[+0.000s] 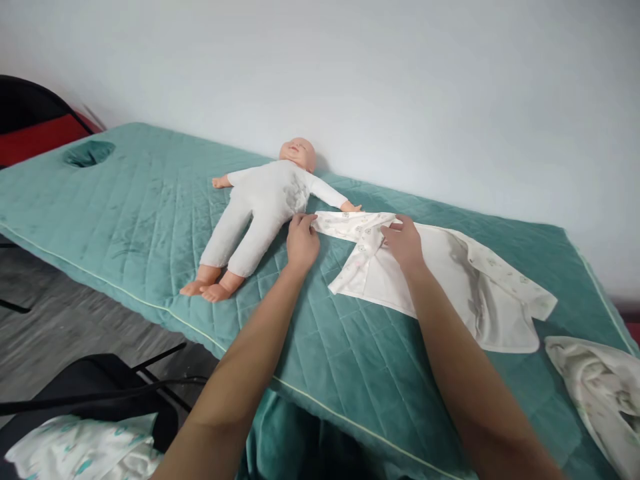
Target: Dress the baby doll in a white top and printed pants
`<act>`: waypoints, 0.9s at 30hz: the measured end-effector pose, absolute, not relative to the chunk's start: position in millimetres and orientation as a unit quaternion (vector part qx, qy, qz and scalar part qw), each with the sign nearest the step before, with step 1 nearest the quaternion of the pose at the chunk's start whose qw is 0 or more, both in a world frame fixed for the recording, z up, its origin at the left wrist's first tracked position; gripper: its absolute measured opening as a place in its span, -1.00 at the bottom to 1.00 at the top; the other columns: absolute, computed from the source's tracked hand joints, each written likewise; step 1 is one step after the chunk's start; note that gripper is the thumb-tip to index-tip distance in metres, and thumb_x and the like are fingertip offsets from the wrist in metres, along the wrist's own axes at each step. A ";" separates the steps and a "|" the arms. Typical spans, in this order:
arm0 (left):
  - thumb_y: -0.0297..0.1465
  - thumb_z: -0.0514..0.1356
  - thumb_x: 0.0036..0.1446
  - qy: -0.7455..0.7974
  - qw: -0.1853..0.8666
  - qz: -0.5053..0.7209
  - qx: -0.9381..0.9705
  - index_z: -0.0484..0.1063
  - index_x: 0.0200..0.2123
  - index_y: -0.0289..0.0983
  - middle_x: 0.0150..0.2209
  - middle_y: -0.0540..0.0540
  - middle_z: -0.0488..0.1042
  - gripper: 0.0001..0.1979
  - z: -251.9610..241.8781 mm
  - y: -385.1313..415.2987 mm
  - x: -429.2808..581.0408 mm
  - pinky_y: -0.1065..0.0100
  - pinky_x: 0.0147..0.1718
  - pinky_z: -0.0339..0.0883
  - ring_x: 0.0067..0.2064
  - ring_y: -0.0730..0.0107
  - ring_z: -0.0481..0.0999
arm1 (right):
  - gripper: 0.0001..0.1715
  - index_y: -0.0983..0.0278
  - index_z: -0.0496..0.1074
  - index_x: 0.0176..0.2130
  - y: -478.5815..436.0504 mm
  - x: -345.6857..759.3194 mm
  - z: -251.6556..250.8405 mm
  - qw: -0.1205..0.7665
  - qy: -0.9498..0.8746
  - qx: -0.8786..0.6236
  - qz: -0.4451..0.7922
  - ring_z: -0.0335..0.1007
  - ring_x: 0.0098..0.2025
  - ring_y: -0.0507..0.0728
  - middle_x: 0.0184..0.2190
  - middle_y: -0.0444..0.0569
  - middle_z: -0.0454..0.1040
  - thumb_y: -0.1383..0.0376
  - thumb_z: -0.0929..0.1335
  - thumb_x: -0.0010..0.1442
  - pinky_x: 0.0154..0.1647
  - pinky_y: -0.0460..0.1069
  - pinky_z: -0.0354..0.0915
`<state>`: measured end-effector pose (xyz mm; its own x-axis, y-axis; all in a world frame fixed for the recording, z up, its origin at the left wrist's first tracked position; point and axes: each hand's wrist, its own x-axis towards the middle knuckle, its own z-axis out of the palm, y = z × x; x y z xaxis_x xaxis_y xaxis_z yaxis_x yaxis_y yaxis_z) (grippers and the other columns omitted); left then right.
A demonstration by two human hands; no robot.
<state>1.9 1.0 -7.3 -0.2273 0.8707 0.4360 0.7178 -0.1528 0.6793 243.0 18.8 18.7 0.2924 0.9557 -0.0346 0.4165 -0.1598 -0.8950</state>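
A white baby shirt (440, 267) with a small print lies spread open on the green quilted bed. My left hand (303, 241) is closed on the cuff end of its left-lying sleeve. Near the shoulder of that same sleeve, my right hand (403, 241) pinches the fabric. The shirt's other sleeve stretches out to the right. A baby doll (267, 193) with a white cloth body lies on its back just left of the shirt, arms spread. One doll hand rests right by the sleeve's upper edge.
The green quilted bed cover (150, 220) has a face hole (89, 153) at the far left. A bundled printed cloth (600, 393) lies at the right edge. Below left, a black chair (100, 380) holds another printed cloth (85, 450). A white wall (350, 80) stands behind.
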 end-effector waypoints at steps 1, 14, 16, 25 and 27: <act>-0.61 0.05 0.17 0.646 0.073 0.444 0.617 0.50 -0.01 -0.27 0.03 -0.22 0.43 -0.61 -7.0 -0.6 2.8 0.13 0.12 0.36 0.07 0.13 0.45 | -0.34 0.21 0.32 0.12 17.8 242.3 17.8 0.438 -0.473 -0.668 0.371 0.51 -0.11 0.16 0.03 0.02 0.47 0.24 0.44 0.01 -0.08 0.08 0.50; -0.31 0.08 0.35 0.491 0.158 0.412 0.751 0.51 -0.09 -0.21 -0.15 -0.11 0.55 -0.77 15.7 -54.9 39.2 0.23 0.01 0.40 -0.05 0.28 0.51 | -0.39 0.21 0.41 0.01 15.3 258.5 16.5 0.503 -0.475 -0.589 0.418 0.41 -0.18 0.09 -0.21 -0.11 0.39 0.18 0.44 -0.07 -0.19 -0.01 0.41; -0.30 0.11 0.34 0.475 0.180 0.416 0.754 0.51 -0.10 -0.20 -0.13 -0.12 0.55 -0.79 16.7 -70.0 42.9 0.22 0.02 0.40 -0.05 0.29 0.51 | -0.39 0.23 0.41 0.01 16.5 261.7 14.2 0.505 -0.502 -0.583 0.392 0.43 -0.11 0.13 -0.20 -0.09 0.43 0.19 0.43 -0.07 -0.04 0.04 0.40; -0.63 0.08 0.12 0.469 0.127 0.311 0.817 0.41 0.13 -0.14 0.26 -0.15 0.35 -0.47 8.6 -138.4 46.5 0.04 0.22 0.26 0.25 0.14 0.34 | -0.41 0.24 0.36 0.01 18.4 274.0 11.1 0.527 -0.505 -0.551 0.404 0.44 -0.24 0.08 -0.09 -0.06 0.45 0.22 0.39 -0.06 -0.18 0.01 0.40; -0.69 0.02 0.10 0.485 0.110 0.317 0.808 0.43 0.11 -0.15 0.24 -0.15 0.36 -0.43 3.8 -141.9 46.1 0.06 0.19 0.29 0.23 0.17 0.36 | -0.38 0.24 0.35 0.04 20.5 275.1 8.6 0.521 -0.511 -0.557 0.396 0.42 -0.29 0.06 -0.07 -0.05 0.45 0.22 0.37 -0.06 -0.23 -0.01 0.39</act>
<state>46.1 -141.9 3.8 0.3288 0.8529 0.4056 0.7139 -0.5056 0.4844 275.1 20.5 8.6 0.1640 0.9823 0.0904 0.1565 0.0646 -0.9856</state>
